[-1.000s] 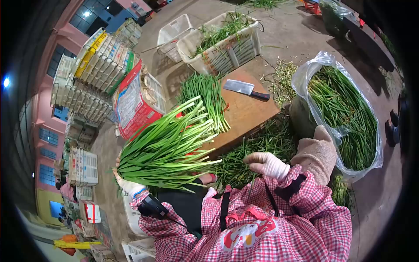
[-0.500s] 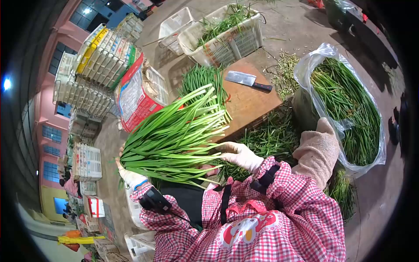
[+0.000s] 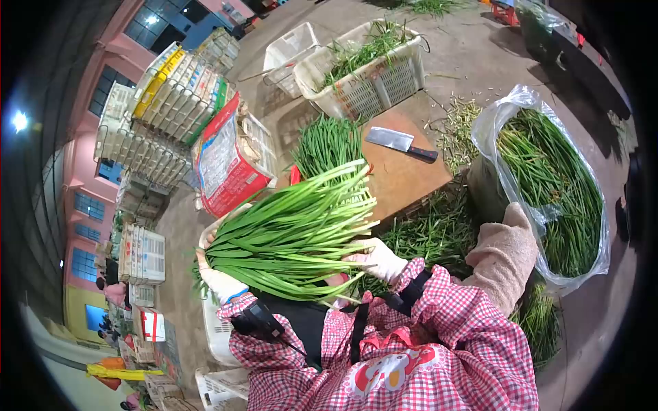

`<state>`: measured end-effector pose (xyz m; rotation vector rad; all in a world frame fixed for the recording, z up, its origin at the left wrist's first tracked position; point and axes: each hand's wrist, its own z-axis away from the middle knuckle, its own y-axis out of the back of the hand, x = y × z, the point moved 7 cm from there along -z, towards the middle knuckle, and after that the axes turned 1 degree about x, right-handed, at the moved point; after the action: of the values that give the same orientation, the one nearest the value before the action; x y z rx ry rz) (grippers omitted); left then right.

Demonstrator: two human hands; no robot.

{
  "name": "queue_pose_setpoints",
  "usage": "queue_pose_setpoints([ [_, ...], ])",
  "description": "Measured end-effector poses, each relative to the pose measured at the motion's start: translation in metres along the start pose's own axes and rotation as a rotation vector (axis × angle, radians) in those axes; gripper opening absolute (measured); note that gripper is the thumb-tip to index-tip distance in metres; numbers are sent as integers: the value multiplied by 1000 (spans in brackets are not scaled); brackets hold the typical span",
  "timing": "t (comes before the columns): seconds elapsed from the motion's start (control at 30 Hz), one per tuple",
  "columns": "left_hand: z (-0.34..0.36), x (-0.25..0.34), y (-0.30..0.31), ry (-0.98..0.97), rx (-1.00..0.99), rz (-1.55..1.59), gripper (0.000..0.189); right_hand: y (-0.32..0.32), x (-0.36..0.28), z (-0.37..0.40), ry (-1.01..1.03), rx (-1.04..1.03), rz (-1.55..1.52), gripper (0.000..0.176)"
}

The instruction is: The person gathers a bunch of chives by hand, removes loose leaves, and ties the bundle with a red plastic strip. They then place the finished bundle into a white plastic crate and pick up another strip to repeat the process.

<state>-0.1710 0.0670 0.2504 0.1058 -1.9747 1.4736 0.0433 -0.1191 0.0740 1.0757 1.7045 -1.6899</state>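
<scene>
Both hands, in pale gloves, support a big loose bunch of garlic chives (image 3: 288, 236) above my lap. At the leaf end on the left, my left hand (image 3: 221, 279) is curled around the edge, its fingers partly behind the leaves. My right hand (image 3: 379, 259) grips the pale stalk ends on the right, with its fingertips against the lower stalks. Beyond the bunch, more cut chives (image 3: 329, 147) lie beside a wooden board (image 3: 411, 175). A cleaver (image 3: 401, 143) with a dark handle rests flat on that board.
To the right stands a clear plastic bag (image 3: 484, 127) full of chives, with a pinkish cloth (image 3: 504, 257) before it. Leaf trimmings (image 3: 432, 229) lie below the board. Behind are a white crate (image 3: 373, 92) of greens, a red-and-white sack (image 3: 229, 171) and stacked crates (image 3: 164, 103).
The camera view has shifted, so the scene sits slightly lower and further right. The bunch stays held between both hands, with its leaves lying a little differently.
</scene>
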Motion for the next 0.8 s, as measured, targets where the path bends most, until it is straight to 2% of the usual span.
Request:
queue_pose_setpoints([
  [0.07,-1,-5,-13,-8,-26,-101,22,7,6,8,-8,1,-96,21],
  [0.1,-1,-6,-16,-4,-26,-93,22,10,4,19,-150,82,99,22],
  [0.17,-4,-2,-21,-36,-56,-172,20,21,-20,40,-29,64,301,23],
  [0.23,-6,6,-15,-42,-65,-173,25,68,-4,70,-210,91,512,25],
  [0.3,-8,25,14,-171,184,-174,32,84,-19,96,-596,-209,1574,32],
  [0.33,-10,32,24,-165,176,-167,42,90,-24,99,-568,-244,1765,38],
  [0.37,-11,36,27,-153,179,-168,42,93,-28,103,-538,-281,1952,44],
  [0.4,-11,38,33,-153,246,-149,44,82,-49,99,-209,-56,1756,50],
  [0.47,-6,39,42,-157,320,-127,46,79,-63,86,-98,176,1268,51],
  [0.57,-1,32,41,-148,379,-131,46,67,-48,49,67,212,527,54],
  [0.6,11,20,15,-204,482,-132,42,53,-53,40,33,213,435,54],
  [0.7,14,16,18,-194,499,-144,38,28,-41,13,-62,140,178,57],
  [0.77,15,15,24,-208,571,-23,37,29,-30,3,-25,146,207,54],
  [0.8,14,18,32,-206,558,-15,37,32,-17,1,-41,189,-42,50],
])
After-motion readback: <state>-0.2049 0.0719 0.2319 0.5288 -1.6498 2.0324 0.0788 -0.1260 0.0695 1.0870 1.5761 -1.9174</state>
